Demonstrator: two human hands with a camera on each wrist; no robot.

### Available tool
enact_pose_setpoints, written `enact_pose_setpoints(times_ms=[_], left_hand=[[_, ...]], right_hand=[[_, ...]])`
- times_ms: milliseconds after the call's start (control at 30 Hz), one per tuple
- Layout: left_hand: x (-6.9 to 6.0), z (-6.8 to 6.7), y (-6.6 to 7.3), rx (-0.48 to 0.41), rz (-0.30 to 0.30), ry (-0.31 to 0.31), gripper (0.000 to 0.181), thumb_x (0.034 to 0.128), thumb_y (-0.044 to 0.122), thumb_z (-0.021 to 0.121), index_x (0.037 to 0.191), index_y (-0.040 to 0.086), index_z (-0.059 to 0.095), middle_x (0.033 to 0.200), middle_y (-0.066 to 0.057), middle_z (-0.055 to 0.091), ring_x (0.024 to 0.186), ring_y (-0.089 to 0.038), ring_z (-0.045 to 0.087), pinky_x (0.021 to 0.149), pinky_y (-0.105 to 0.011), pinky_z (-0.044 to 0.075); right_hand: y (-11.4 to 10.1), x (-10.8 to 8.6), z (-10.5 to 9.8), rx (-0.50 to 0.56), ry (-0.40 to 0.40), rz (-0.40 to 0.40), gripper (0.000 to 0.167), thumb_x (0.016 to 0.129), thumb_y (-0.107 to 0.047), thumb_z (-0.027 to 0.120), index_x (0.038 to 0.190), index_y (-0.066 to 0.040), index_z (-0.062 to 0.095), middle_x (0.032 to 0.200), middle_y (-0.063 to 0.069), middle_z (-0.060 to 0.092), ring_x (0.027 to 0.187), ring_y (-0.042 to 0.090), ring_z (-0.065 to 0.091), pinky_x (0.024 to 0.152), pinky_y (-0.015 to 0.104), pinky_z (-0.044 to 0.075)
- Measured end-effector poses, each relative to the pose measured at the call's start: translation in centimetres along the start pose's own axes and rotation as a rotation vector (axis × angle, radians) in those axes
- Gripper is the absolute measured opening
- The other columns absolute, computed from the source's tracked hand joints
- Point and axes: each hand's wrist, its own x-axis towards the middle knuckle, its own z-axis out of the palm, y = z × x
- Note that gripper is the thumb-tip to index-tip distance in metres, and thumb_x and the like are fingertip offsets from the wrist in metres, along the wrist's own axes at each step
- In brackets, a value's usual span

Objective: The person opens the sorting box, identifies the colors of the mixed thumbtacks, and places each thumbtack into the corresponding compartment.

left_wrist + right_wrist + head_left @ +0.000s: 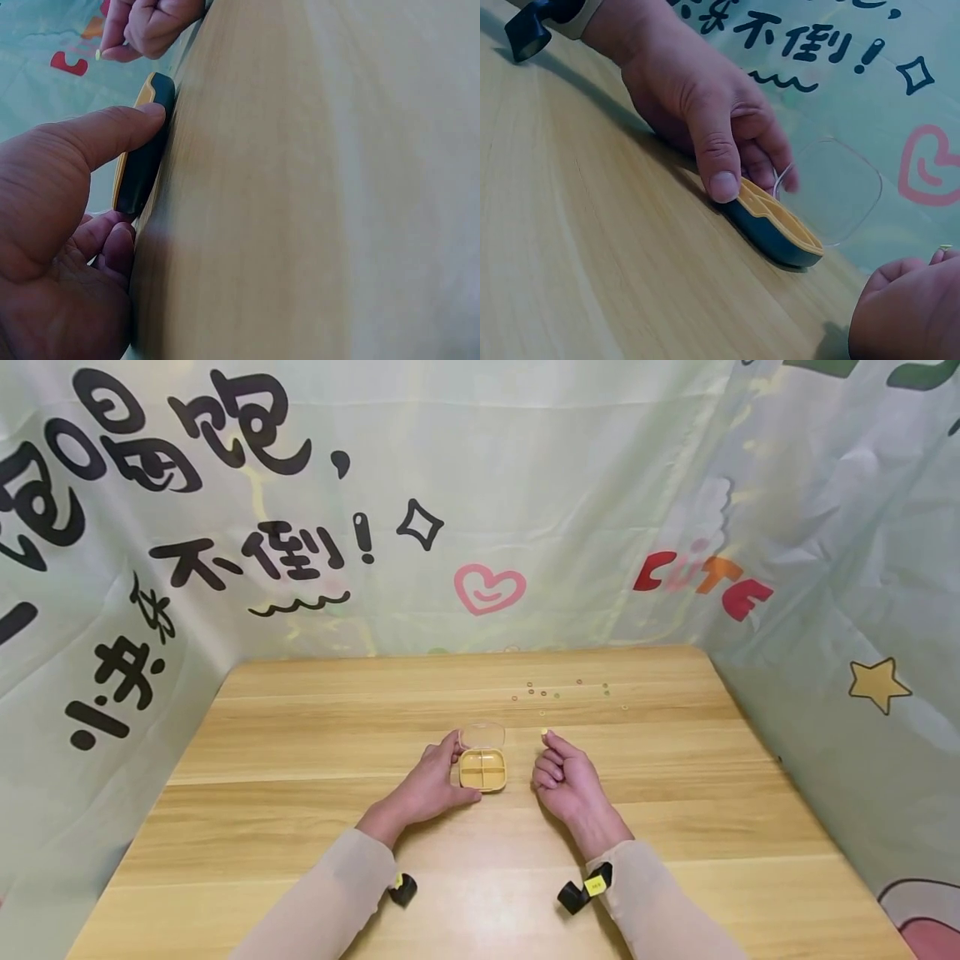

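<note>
A small pill box (483, 771) with a yellow inside divided into four compartments lies on the table. Its outer shell (769, 236) looks dark green in the right wrist view. The clear lid (482, 735) stands open at the far side. My left hand (429, 781) grips the box from the left, thumb on its near side and fingers behind. To the right of the box, apart from it, my right hand (566, 781) pinches a tiny pale yellow piece (544, 732) between thumb and finger, the other fingers curled. The piece's exact shape is too small to tell.
Several tiny coloured rings (543, 693) lie scattered on the wooden table (315, 735) beyond the right hand. A printed cloth (570, 510) hangs behind the table and along both sides. Black wrist devices (574, 897) sit at both sleeves.
</note>
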Motion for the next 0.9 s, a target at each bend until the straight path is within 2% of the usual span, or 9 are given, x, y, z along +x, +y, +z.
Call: enact_pose_setpoints(times_ms=[433, 900], left_hand=[[-0.01, 0.02, -0.08, 0.006, -0.01, 0.005, 0.113, 0.0812, 0.03, 0.093, 0.166, 0.006, 0.023, 0.144, -0.006, 0.058, 0.136, -0.027, 0.046, 0.12, -0.05, 0.04], [0.01, 0.02, -0.19, 0.006, -0.01, -0.001, 0.11, 0.0813, 0.031, 0.093, 0.165, 0.008, 0.025, 0.143, -0.005, 0.058, 0.136, -0.026, 0.046, 0.119, -0.049, 0.041]], right_hand=[[-0.17, -0.17, -0.22, 0.128, -0.017, 0.05, 0.027, 0.112, -0.023, 0.053, 0.088, -0.011, 0.056, 0.062, -0.008, 0.035, 0.056, 0.003, 0.016, 0.05, 0.017, 0.012], [-0.03, 0.01, -0.56, 0.109, -0.043, 0.036, 0.027, 0.112, -0.023, 0.053, 0.087, -0.011, 0.058, 0.062, -0.008, 0.034, 0.056, 0.003, 0.015, 0.047, 0.017, 0.014]])
